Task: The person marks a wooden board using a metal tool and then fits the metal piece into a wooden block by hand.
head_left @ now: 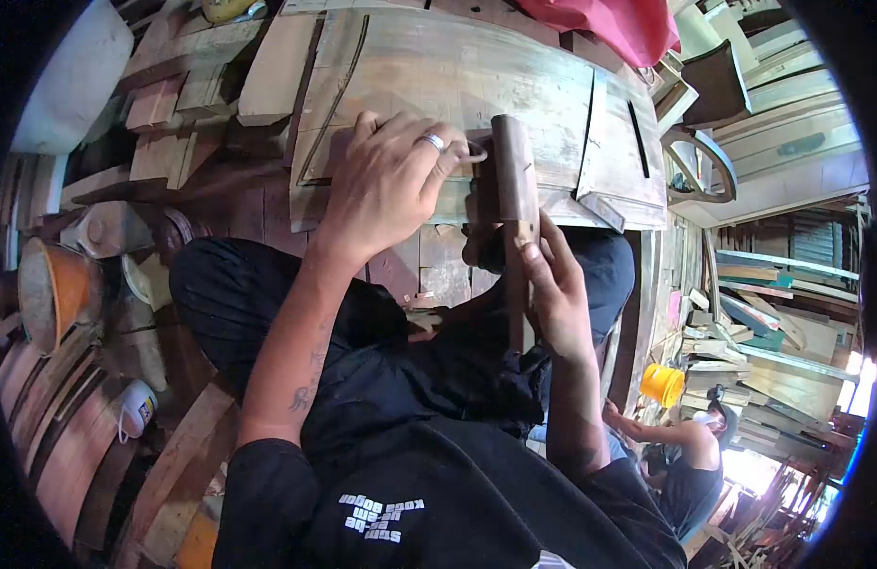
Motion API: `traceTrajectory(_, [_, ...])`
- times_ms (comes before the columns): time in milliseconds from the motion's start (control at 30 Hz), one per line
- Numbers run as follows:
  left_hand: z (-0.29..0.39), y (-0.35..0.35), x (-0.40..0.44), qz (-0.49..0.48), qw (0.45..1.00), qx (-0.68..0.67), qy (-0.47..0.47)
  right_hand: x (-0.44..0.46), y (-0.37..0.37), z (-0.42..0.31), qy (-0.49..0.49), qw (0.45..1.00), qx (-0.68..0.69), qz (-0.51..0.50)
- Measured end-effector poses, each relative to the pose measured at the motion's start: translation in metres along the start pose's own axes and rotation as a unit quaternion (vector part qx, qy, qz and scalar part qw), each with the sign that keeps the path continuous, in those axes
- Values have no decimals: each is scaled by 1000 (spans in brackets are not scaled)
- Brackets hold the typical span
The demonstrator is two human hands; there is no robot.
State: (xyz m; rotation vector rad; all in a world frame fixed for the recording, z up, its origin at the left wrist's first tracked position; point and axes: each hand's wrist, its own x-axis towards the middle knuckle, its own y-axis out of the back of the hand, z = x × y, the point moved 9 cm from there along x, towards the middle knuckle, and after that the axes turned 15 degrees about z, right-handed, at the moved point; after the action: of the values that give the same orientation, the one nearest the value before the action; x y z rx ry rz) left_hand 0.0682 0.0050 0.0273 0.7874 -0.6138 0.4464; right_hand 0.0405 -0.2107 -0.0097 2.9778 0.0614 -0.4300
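Note:
A long dark wooden piece (516, 175) stands partly over the near edge of a pale wooden board (438, 76) and runs down toward my lap. My right hand (560, 284) is wrapped round its lower part, with the thumb on a lighter patch of wood. To the left of the piece's upper end is my left hand (391, 175), a ring on one finger. Its fingers are bent round a small curved item (475, 152) close to the wood; what that item is, I cannot make out.
Stacked wood offcuts (187, 104) lie at the left, near an orange-lined bucket (64, 294) and a white cup (135, 410). A red cloth (614, 24) lies beyond the board. At the lower right sits another person (690, 465) near a yellow bucket (661, 384).

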Motion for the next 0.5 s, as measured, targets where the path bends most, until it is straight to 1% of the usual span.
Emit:
traceTrajectory(33, [4,0,0,-2,1000,-23,-17,0,0,-2,27,999,-1,23])
traceTrajectory(67, [5,1,0,-4,1000,-24,-18,-3,0,0,-17,1000,-7,3])
traceTrajectory(100, [7,0,-2,-18,1000,-9,-23,-4,-5,2,-13,999,33,1])
traceTrajectory(167, [9,1,-4,-33,999,7,-29,-7,-4,13,-65,996,38,-52])
traceTrajectory(200, [9,2,-5,-33,999,1,-23,-8,-5,13,-66,996,39,-51])
traceTrajectory(267, [10,4,-11,-35,999,-4,-18,-9,-6,4,-35,996,68,-41])
traceTrajectory(300, [9,9,-17,-16,1000,-21,-1,-10,-6,2,-36,996,70,-41])
traceTrajectory(333, [10,14,-22,4,999,-37,14,-10,-3,-3,-14,998,60,-29])
traceTrajectory(367, [16,17,-28,2,999,-36,14,-11,-1,-8,8,999,50,-16])
traceTrajectory(433, [17,27,-45,1,996,-32,82,-15,1,-12,15,999,32,-29])
traceTrajectory(467, [23,34,-53,40,996,-29,71,-16,0,-17,48,998,4,-28])
traceTrajectory(500, [26,33,-61,38,996,-29,74,-17,-1,-22,82,996,-25,-29])
